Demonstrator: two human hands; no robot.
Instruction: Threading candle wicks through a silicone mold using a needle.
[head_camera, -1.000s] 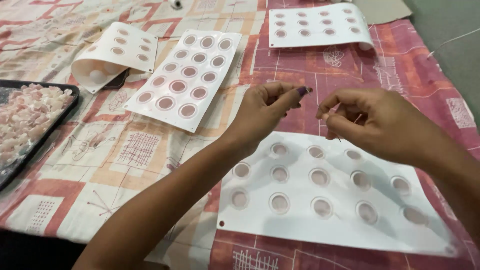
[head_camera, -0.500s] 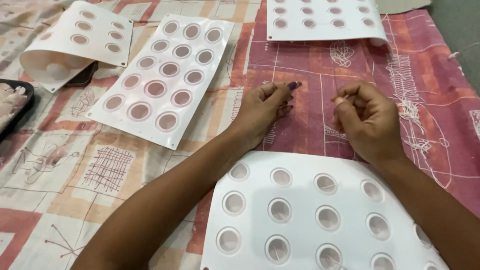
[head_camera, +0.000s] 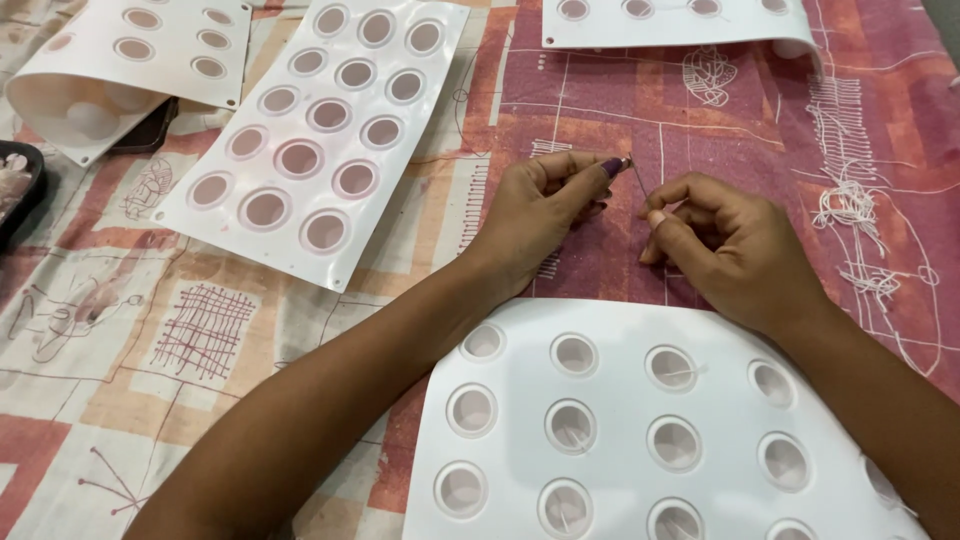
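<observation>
Cloth: a patterned bedsheet (head_camera: 250, 330) in red, cream and orange covered the whole work surface; soft, wrinkled, likely to drag under anything pushed across it.
Near mould: a white flexible mould sheet (head_camera: 620, 400) with round cavities lay at 6 o'clock from the hands, its upper edge just under both wrists. Short wick strands showed in a few cavities. Judged light, floppy and smooth; best lifted by the rim with support underneath.
Other moulds: a second sheet (head_camera: 320, 140) lay at 10 o'clock, a curled one (head_camera: 110, 60) beyond it at 10 o'clock, a third (head_camera: 680, 25) at 12 o'clock.
Dark tray: corner of a tray (head_camera: 15, 185) at 9 o'clock, contents mostly cut off.
Loose thread: a tangle of white thread (head_camera: 850, 205) at 3 o'clock, well apart from the right hand.
Left hand: the left hand (head_camera: 535, 220) pinched thumb to forefinger, narrow, at the top of a thin needle-like pin (head_camera: 638, 182).
Right hand: the right hand (head_camera: 730, 250) was curled, fingertips pressed close just beside the pin's lower end; whether thread ran between them could not be told.
Handling of pin: judged very light, stiff, slippery and sharp; a fingertip pinch mid-shaft, clear of the point, would suit it.
</observation>
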